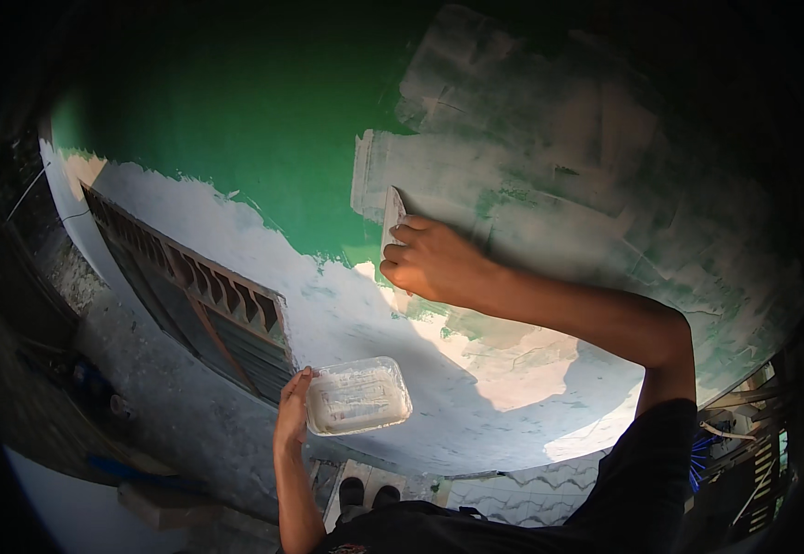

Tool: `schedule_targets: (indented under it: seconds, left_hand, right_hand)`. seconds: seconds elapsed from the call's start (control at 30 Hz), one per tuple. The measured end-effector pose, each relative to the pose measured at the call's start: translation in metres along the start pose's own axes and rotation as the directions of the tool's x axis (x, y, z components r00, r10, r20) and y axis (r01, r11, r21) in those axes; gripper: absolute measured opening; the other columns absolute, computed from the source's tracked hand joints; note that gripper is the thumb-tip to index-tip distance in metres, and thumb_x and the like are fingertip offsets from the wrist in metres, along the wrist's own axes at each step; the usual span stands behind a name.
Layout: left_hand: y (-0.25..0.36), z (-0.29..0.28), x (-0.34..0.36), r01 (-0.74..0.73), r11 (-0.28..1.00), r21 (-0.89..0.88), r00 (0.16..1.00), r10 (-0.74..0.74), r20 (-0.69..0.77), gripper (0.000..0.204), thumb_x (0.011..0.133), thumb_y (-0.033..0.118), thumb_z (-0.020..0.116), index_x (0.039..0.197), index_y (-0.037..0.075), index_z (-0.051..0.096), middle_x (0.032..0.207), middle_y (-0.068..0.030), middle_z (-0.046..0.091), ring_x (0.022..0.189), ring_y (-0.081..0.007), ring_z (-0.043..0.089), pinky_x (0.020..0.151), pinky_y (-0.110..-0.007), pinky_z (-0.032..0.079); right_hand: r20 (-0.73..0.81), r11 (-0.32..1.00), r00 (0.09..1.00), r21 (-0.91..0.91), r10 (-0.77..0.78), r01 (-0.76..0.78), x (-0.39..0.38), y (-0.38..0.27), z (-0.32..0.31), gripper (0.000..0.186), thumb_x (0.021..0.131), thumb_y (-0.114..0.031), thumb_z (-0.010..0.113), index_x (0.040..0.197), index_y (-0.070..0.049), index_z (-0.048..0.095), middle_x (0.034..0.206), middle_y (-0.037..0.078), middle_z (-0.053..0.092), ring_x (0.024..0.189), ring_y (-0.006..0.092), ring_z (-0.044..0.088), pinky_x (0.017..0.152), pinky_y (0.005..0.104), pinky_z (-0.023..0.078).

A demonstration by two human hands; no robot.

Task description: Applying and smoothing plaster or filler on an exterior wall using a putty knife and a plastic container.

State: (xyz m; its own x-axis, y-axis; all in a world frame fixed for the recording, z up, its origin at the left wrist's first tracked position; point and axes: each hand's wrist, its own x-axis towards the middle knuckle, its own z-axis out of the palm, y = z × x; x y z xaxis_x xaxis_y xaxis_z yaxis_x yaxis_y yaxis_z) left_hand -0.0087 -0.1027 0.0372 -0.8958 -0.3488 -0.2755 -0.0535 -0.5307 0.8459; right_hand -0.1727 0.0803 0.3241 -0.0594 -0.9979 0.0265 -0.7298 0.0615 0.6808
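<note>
My right hand grips a flat putty scraper, its blade against the wall where green paint meets pale, streaky filler. My right arm reaches up from the lower right. Low at the centre-left, my left hand holds a clear rectangular plastic tray by its left end; whitish paste is smeared inside it. The wall below the green paint is white and patchy, with sunlight on part of it.
A window with a carved wooden frame sits in the wall at the left. My feet rest on a narrow pale board or step above grey ground. Assorted wood pieces and blue bristles lie at the lower right.
</note>
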Motion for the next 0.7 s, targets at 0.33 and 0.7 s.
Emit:
schedule_targets:
  seconds: [0.33, 0.7]
  left_hand:
    - [0.019, -0.044, -0.020, -0.141, 0.988, -0.059, 0.977, 0.129, -0.170, 0.032, 0.100, 0.034, 0.056, 0.097, 0.004, 0.067, 0.085, -0.0021, 0.065, 0.075, -0.0123, 0.061, 0.072, -0.028, 0.049]
    - [0.020, -0.057, -0.018, -0.121, 0.992, -0.026, 0.987, 0.118, -0.105, 0.031, 0.100, 0.035, 0.055, 0.102, 0.004, 0.063, 0.093, -0.0051, 0.065, 0.084, -0.0163, 0.065, 0.077, -0.032, 0.054]
  right_hand:
    - [-0.068, 0.978, 0.978, -0.048, 0.199, -0.202, -0.047, 0.010, -0.011, 0.003, 0.071, -0.012, 0.068, 0.072, -0.009, 0.068, 0.078, 0.004, 0.067, 0.085, 0.0192, 0.064, 0.084, 0.0311, 0.049]
    - [0.026, 0.966, 0.968, 0.052, 0.251, -0.252, -0.114, -0.013, -0.045, 0.019, 0.073, -0.023, 0.074, 0.086, -0.010, 0.069, 0.094, 0.000, 0.068, 0.113, 0.0172, 0.059, 0.104, 0.0317, 0.046]
